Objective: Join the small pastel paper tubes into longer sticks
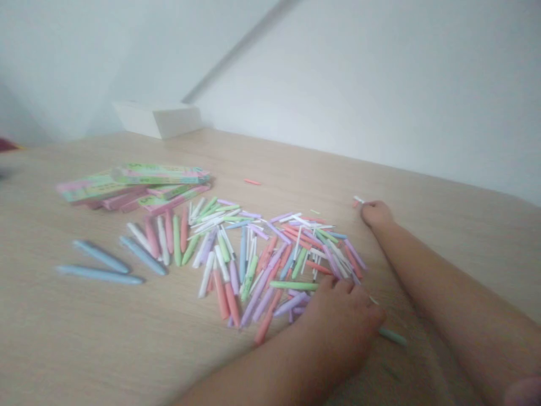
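A loose pile of pastel pen parts (266,276) covers the middle of the table, with coloured barrels, white pieces and thin refills among them. Over the right edge of the pile lies my left hand (344,316), its fingers curled downward and their tips out of sight; what they hold is hidden. From under its right side a blue-green pen piece (393,336) sticks out. My right hand (376,214) is farther back, beyond the pile, closed in a pinch. Small white and orange pen pieces (358,199) show at its fingertips, blurred.
Several flat pink-and-green printed boxes (139,183) are stacked behind the pile on the left. Blue pens (101,274) lie at the left. A white box (160,119) stands at the back against the wall (359,84). One orange piece (252,181) lies apart on the table (84,349).
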`<state>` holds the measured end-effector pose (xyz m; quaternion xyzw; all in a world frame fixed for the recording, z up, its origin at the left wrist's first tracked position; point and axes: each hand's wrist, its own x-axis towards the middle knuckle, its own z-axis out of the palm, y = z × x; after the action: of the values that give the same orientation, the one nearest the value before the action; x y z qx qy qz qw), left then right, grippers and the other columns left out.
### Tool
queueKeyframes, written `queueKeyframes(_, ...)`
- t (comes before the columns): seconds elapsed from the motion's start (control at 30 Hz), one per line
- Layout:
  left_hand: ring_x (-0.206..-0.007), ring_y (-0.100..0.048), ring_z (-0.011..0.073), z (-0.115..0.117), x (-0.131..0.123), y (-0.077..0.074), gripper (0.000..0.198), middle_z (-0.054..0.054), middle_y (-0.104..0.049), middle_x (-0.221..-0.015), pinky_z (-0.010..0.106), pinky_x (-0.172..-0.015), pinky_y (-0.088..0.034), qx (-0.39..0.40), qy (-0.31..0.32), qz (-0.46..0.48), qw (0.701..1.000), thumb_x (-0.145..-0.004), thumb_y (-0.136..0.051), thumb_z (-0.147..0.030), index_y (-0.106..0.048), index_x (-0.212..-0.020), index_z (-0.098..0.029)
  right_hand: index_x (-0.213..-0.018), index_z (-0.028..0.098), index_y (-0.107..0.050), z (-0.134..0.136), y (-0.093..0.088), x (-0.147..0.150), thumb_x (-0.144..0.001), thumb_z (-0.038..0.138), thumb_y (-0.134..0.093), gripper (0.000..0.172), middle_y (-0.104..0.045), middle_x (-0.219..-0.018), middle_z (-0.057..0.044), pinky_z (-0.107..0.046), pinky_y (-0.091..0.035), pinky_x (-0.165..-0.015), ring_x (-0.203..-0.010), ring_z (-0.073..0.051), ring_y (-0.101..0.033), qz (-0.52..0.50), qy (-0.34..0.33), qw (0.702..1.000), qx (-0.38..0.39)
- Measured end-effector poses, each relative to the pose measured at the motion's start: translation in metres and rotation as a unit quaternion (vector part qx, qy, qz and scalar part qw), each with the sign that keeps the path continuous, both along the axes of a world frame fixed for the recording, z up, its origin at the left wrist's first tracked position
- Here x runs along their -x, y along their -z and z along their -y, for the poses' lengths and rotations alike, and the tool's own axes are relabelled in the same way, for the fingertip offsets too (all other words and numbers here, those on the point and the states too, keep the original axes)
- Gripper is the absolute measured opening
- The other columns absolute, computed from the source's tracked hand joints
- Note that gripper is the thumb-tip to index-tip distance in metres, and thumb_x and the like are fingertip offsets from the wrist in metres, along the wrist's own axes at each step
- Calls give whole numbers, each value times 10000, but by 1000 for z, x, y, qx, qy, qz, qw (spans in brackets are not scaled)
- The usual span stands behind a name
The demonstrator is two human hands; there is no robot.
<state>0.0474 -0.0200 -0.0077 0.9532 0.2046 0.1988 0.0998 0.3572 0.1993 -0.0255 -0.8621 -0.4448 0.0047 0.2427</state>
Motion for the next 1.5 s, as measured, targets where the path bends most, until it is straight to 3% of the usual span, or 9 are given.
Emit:
queueKeyframes(0.2, -1040, -601, 303, 0, 2, -5, 185, 84, -666, -1073, 551, -929, -494, 9, 4, -6, 1000, -975, -509, -242, -660, -1061, -178, -1275, 181, -629, -42, 5, 3, -987, 375, -635, 348, -641, -1292, -102, -462, -566, -921, -1089, -236, -659, 33, -140, 990, 7)
queueKeyframes(0.43, -1030, -603, 301, -1, 0, 1, 178, 82, -669, -1062, 547, -925, -480, 0, -2, 17, 1000, -971, -510, -225, -655, -1065, -182, -1075, 173, -724, -30, 5, 13, -954, 285, -591, 212, -747, -1067, -104, -398, -520, -952, -1003, -243, -677, 67, -293, 953, -29)
queueKeyframes(0.9, -1031, -605, 306, 1, 1, -1, 200, 100, -677, -1075, 558, -906, -486, -7, -5, 9, 1000, -977, -497, -218, -666, -1076, -178, -1282, 188, -705, -16, 11, 45, -925, 226, -509, 409, -734, -1208, -129, -443, -504, -998, -1075, -281, -670, 91, -427, 897, -72)
queueKeyframes(1.13, -1067, -611, 311, -1, 0, -1, 214, 107, -681, -1117, 555, -920, -492, 9, 1, -8, 1000, -971, -507, -222, -669, -1099, -168, -1154, 203, -742, -9, 11, 78, -973, 317, -501, 323, -734, -1147, -123, -423, -512, -963, -1056, -269, -666, 80, -489, 865, -80)
queueKeyframes(1.23, -1081, -615, 300, 0, 3, -9, 234, 101, -685, -1138, 566, -957, -486, -9, -8, -11, 1000, -978, -491, -222, -676, -1110, -164, -1107, 215, -747, -4, 7, 82, -966, 410, -542, 316, -741, -1106, -108, -398, -529, -903, -999, -259, -677, 68, -507, 856, -76)
queueKeyframes(1.3, -1148, -598, 284, 5, 6, -19, 272, 87, -682, -1188, 576, -1035, -454, -47, 14, 4, 999, -1006, -465, -285, -693, -1108, -178, -1039, 224, -756, -3, 5, 83, -935, 447, -593, 294, -749, -1070, -92, -388, -527, -896, -988, -256, -681, 59, -518, 850, -71)
queueKeyframes(1.37, -1291, -533, 256, 14, 9, -26, 359, 45, -647, -1317, 539, -1122, -410, -91, 92, 30, 991, -1021, -438, -434, -721, -1125, -238, -982, 226, -759, -3, 4, 84, -902, 454, -631, 274, -754, -1043, -87, -392, -519, -909, -987, -259, -681, 53, -521, 849, -71)
queueKeyframes(1.43, -1446, -409, 215, 25, 9, -25, 396, -32, -552, -1480, 467, -1159, -395, -138, 156, 36, 977, -1033, -397, -467, -705, -1244, -337, -944, 221, -757, -4, 3, 87, -881, 443, -646, 256, -755, -1020, -87, -397, -511, -923, -981, -262, -681, 47, -515, 853, -71)
queueKeyframes(1.5, -1473, -393, 202, 37, 5, -14, 412, -56, -501, -1537, 422, -1097, -455, -178, 174, 18, 968, -1040, -386, -394, -636, -1367, -395, -919, 219, -752, -4, 3, 90, -875, 421, -647, 232, -752, -1008, -86, -388, -507, -929, -975, -255, -679, 43, -509, 857, -66)
